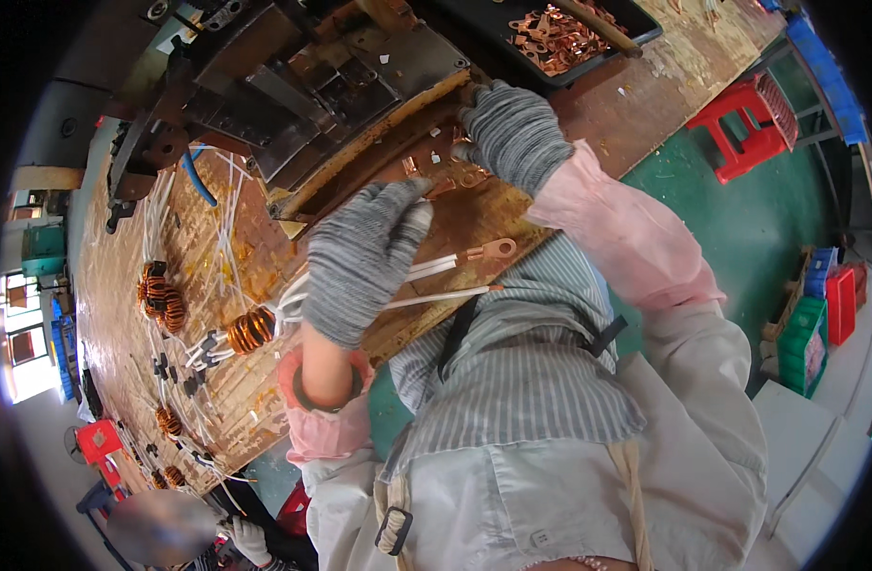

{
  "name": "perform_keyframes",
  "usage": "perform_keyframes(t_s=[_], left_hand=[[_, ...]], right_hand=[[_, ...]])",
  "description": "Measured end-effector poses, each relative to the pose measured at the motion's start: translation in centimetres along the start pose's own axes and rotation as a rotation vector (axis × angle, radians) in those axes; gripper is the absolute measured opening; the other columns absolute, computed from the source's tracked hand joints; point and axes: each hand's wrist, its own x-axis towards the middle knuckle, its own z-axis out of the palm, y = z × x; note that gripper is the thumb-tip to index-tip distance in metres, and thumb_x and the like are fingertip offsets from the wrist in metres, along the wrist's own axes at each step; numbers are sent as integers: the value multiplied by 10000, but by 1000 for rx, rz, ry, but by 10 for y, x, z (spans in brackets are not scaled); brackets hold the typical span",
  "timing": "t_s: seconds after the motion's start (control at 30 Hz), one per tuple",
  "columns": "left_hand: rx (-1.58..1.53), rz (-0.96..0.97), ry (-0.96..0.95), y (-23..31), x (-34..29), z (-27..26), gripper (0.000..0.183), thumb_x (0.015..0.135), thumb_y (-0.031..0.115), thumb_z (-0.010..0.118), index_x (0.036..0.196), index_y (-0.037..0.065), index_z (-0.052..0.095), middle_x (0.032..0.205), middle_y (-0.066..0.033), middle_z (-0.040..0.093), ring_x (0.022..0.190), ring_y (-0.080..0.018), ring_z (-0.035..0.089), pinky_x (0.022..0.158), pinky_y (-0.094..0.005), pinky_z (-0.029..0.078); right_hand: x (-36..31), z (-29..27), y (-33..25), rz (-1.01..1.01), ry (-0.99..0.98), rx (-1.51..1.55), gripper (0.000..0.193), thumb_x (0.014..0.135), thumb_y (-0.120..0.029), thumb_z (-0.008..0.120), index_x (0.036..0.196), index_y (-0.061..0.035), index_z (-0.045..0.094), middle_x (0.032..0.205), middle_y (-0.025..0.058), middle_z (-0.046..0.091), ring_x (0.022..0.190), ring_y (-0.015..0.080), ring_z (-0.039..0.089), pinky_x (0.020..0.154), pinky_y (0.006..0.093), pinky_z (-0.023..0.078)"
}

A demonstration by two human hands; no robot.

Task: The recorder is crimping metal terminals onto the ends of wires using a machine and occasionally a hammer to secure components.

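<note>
My left hand [364, 262], in a grey striped knit glove, is closed over white cables [436, 269] that run beneath it. Its fingertips are beside a small copper terminal lug [411, 167]; what they pinch, if anything, is hidden. One cable ends in a larger copper lug [498, 248], another in a bare copper tip. These cables lead left to a copper-wound ring coil [252, 330]. Against the machine's front edge, my right hand [517, 133], gloved alike, has its fingers curled in. Loose copper lugs [469, 177] lie just below it, and its fingertips are partly hidden.
A heavy dark metal machine [312, 95] stands on the worn wooden table [112, 333]. Behind sits a black tray [640, 43] of copper lugs with a wooden handle across it. More ring coils [162, 300] lie left. A red stool [745, 124] stands right; another person's gloved hand [250, 541] shows lower left.
</note>
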Motion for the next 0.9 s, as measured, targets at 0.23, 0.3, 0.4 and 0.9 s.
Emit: perform_keyframes(t_s=[0.23, 0.3, 0.4, 0.9], left_hand=[[93, 32, 8, 6, 10, 15, 150, 783, 141, 588, 907, 64, 626, 748, -125, 577, 635, -270, 572, 574, -317, 450], [335, 48, 34, 9, 8, 18, 154, 792, 179, 580, 913, 100, 631, 684, -98, 547, 567, -257, 543, 510, -331, 423], [477, 121, 25, 7, 4, 26, 174, 795, 232, 564, 930, 138, 623, 628, -79, 502, 525, -249, 522, 465, -341, 398], [79, 11, -14, 3, 0, 26, 162, 801, 176, 567, 885, 49, 624, 747, -132, 593, 654, -279, 581, 589, -325, 456]], right_hand=[[4, -8, -11, 74, -110, 179, 338, 779, -364, 553, 983, -96, 594, 984, 124, 558, 956, 263, 532, 767, 393, 451], [8, -11, -14, 81, -101, 168, 350, 779, -379, 550, 980, -96, 592, 976, 122, 557, 954, 263, 533, 766, 394, 450], [8, -5, -13, 67, -82, 153, 402, 782, -439, 526, 989, -100, 588, 951, 121, 558, 919, 262, 545, 766, 387, 447], [10, 4, -18, 8, -64, 211, 328, 776, -336, 553, 979, -79, 569, 913, 110, 560, 889, 267, 551, 735, 381, 461]])
